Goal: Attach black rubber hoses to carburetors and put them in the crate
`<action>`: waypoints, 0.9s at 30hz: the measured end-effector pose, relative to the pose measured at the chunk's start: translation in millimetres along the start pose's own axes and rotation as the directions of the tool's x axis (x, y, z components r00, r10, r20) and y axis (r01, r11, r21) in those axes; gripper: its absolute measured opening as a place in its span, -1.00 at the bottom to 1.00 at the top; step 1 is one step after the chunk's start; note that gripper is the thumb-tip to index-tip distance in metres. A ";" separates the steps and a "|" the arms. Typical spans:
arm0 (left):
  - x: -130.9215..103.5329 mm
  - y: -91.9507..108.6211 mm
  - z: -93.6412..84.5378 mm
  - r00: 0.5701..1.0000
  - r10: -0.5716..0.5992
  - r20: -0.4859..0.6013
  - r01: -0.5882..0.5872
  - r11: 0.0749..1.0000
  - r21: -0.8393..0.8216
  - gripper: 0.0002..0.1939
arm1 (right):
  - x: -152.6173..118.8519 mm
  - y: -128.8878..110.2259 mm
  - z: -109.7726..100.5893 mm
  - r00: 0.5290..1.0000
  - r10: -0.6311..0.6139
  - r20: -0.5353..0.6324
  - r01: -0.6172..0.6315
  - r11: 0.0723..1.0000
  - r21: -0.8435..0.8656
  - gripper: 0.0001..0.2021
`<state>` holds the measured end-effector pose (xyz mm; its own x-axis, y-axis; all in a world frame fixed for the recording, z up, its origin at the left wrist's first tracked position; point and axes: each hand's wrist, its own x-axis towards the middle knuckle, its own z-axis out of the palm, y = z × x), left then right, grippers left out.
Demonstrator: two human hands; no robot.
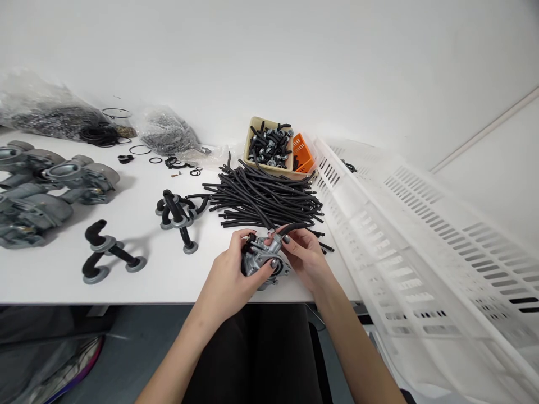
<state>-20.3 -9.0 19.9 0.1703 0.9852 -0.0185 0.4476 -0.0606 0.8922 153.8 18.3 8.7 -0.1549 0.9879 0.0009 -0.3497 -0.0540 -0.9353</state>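
My left hand (pixel 236 269) is closed around a grey metal carburetor (pixel 257 260) near the table's front edge. Its thumb presses on the carburetor's front face, beside the round opening. A short black rubber hose (pixel 293 226) is pinched in my right hand (pixel 306 252), at the carburetor's upper right side. Fingers hide whether the hose end sits on a fitting. Just behind my hands lies a wide pile of black hoses (pixel 265 193). To the left stand black elbow tubes with grey caps (pixel 106 247), with a further cluster of them (pixel 174 210) behind.
Several carburetors (pixel 80 174) stand at the far left. Plastic bags of parts (pixel 162 132) and loose O-rings (pixel 155 160) lie along the wall. A cream bin (pixel 257 124) of small capped tubes stands by an orange basket (pixel 304 152). Large white slotted crates (pixel 379 235) border the right side.
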 end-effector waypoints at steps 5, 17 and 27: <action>1.0 -2.7 1.7 1.000 0.014 -0.018 -0.014 1.000 -0.006 -0.50 | -0.3 0.6 -0.1 1.000 0.016 -0.021 -0.016 1.000 0.002 -0.73; -0.9 2.5 -0.8 1.000 -0.021 0.014 0.022 1.000 -0.016 -0.50 | 0.9 0.8 -1.3 0.997 -0.025 0.067 0.023 0.999 0.035 -0.78; 0.5 0.0 0.2 1.000 -0.017 0.008 0.017 1.000 -0.010 -0.50 | 3.8 -1.9 5.2 1.000 0.019 -0.004 -0.019 0.998 0.054 -0.71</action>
<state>-20.0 -8.5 19.8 0.1694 0.9849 -0.0367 0.4418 -0.0426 0.8961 149.1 21.4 12.4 -0.1580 0.9873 -0.0185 -0.3959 -0.0805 -0.9148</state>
